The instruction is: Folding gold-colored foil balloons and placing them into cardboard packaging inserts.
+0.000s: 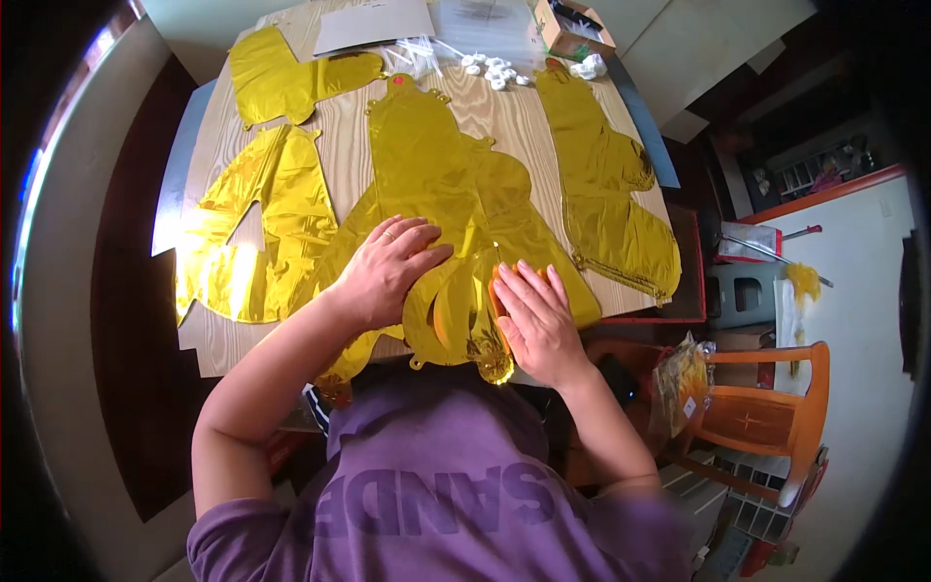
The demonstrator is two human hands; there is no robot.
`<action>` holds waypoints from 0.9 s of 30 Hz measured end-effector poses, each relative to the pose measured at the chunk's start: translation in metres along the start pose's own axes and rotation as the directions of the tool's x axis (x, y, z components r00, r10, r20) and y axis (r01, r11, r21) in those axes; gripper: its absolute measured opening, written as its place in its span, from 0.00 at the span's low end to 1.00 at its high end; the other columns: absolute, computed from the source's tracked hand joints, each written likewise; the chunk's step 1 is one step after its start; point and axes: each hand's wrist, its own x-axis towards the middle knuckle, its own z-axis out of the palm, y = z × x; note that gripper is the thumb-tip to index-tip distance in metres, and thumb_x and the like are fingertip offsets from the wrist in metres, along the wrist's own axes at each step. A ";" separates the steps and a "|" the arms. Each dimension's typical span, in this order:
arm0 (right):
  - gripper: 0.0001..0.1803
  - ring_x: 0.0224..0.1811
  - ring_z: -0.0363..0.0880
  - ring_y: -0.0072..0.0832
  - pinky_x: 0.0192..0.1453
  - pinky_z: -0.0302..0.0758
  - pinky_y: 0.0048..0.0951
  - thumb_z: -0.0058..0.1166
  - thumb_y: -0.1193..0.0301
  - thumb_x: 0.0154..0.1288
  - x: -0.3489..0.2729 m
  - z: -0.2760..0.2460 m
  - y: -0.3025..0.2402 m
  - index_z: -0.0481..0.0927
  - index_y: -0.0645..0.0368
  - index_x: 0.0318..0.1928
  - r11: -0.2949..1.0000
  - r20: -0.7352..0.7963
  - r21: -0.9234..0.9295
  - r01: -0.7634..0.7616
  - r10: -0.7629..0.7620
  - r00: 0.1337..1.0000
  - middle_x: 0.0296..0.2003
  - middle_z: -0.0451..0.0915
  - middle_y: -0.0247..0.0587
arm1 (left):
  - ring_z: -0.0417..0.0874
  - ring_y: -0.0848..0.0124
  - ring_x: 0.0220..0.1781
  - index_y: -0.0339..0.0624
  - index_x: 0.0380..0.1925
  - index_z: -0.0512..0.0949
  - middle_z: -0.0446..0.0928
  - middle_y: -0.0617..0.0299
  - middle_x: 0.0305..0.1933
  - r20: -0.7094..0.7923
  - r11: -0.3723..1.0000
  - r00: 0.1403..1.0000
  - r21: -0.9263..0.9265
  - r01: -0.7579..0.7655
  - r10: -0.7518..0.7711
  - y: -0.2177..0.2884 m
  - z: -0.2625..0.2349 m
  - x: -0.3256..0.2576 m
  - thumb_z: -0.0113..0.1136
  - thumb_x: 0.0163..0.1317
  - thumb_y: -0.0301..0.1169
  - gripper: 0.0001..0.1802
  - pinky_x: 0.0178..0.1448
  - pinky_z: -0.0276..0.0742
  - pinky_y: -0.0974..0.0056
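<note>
Across the counter (341, 160), gold foil (417, 145) runs lengthwise away from beneath the right hand (538, 325), spread flat, and left hand (383, 272), its pinch unclear.

Far end of counter (344, 145), beyond right grip (539, 325): open carton (558, 37) at the right, white clumps (497, 72) near it, clear plastic sheet (490, 29), thin pale strips (417, 56), flat light sheet (373, 27) leftmost. Off counter, right of right grip: orange wooden chair (742, 427), clear-and-yellow bag (679, 388) at its near side, grey-green stool (722, 308), yellow stringy bundle (803, 281).
</note>
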 end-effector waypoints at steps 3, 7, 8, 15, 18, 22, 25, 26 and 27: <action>0.24 0.74 0.66 0.44 0.80 0.50 0.56 0.49 0.65 0.75 0.002 -0.004 0.003 0.74 0.61 0.67 0.998 0.044 0.058 0.025 -0.028 0.999 0.70 0.71 0.45 | 0.72 0.49 0.69 0.46 0.61 0.76 0.73 0.50 0.62 0.000 1.000 1.000 0.008 0.005 -0.005 0.001 0.001 0.000 0.68 0.52 0.41 0.34 0.74 0.64 0.43; 0.24 0.74 0.66 0.43 0.81 0.50 0.54 0.49 0.64 0.76 0.006 -0.011 0.010 0.74 0.59 0.67 0.994 0.057 0.105 0.032 -0.038 0.998 0.70 0.71 0.44 | 0.72 0.50 0.69 0.47 0.61 0.77 0.73 0.50 0.62 -0.003 1.000 1.000 0.012 0.013 -0.013 0.001 0.002 0.000 0.67 0.54 0.40 0.32 0.75 0.64 0.44; 0.24 0.74 0.66 0.42 0.81 0.50 0.54 0.49 0.64 0.76 0.007 -0.012 0.014 0.74 0.59 0.67 0.996 0.038 0.089 0.021 -0.024 0.999 0.70 0.71 0.43 | 0.72 0.50 0.69 0.47 0.60 0.77 0.73 0.50 0.62 -0.006 1.000 1.000 0.015 0.013 -0.013 0.001 0.002 0.000 0.67 0.54 0.40 0.31 0.75 0.64 0.44; 0.24 0.74 0.66 0.42 0.81 0.51 0.53 0.52 0.63 0.74 0.016 -0.007 0.021 0.75 0.60 0.66 0.998 0.069 -0.014 0.058 -0.057 0.996 0.71 0.71 0.43 | 0.74 0.50 0.68 0.46 0.59 0.78 0.74 0.51 0.61 -0.019 0.999 1.000 0.039 0.010 -0.009 0.002 0.002 0.000 0.65 0.58 0.39 0.28 0.73 0.66 0.44; 0.25 0.74 0.66 0.43 0.80 0.50 0.55 0.54 0.64 0.73 0.017 -0.006 0.020 0.75 0.60 0.66 0.996 0.074 -0.034 0.085 -0.082 0.994 0.71 0.71 0.43 | 0.75 0.50 0.67 0.46 0.59 0.78 0.75 0.51 0.61 -0.033 1.000 0.999 0.028 0.002 -0.001 0.002 0.003 0.001 0.64 0.61 0.38 0.25 0.73 0.66 0.44; 0.25 0.74 0.65 0.43 0.80 0.50 0.56 0.55 0.63 0.72 0.019 -0.007 0.019 0.75 0.61 0.65 0.991 0.097 -0.076 0.111 -0.104 0.990 0.71 0.70 0.44 | 0.75 0.50 0.67 0.45 0.59 0.78 0.75 0.50 0.61 -0.033 1.000 0.999 0.025 0.009 -0.008 0.003 0.001 0.001 0.63 0.62 0.36 0.24 0.72 0.67 0.44; 0.26 0.74 0.65 0.43 0.80 0.50 0.56 0.55 0.63 0.72 0.020 -0.006 0.018 0.75 0.61 0.66 0.988 0.112 -0.090 0.125 -0.115 0.987 0.70 0.70 0.45 | 0.74 0.50 0.67 0.45 0.59 0.78 0.75 0.50 0.61 -0.032 1.000 0.999 0.014 0.012 -0.012 0.003 0.001 0.001 0.62 0.62 0.36 0.24 0.72 0.66 0.43; 0.26 0.74 0.65 0.43 0.81 0.50 0.56 0.55 0.63 0.72 0.021 -0.007 0.018 0.75 0.61 0.66 0.988 0.116 -0.094 0.125 -0.114 0.987 0.70 0.70 0.45 | 0.74 0.50 0.67 0.45 0.59 0.78 0.75 0.50 0.61 -0.030 1.000 0.999 0.012 0.013 -0.013 0.003 0.001 0.001 0.62 0.62 0.36 0.24 0.73 0.66 0.43; 0.26 0.74 0.65 0.43 0.81 0.50 0.56 0.55 0.63 0.72 0.021 -0.007 0.018 0.75 0.61 0.66 0.987 0.121 -0.099 0.124 -0.112 0.986 0.70 0.70 0.45 | 0.74 0.50 0.67 0.45 0.59 0.78 0.75 0.50 0.61 -0.028 1.000 0.999 0.011 0.016 -0.015 0.003 0.001 0.001 0.62 0.63 0.35 0.24 0.73 0.66 0.43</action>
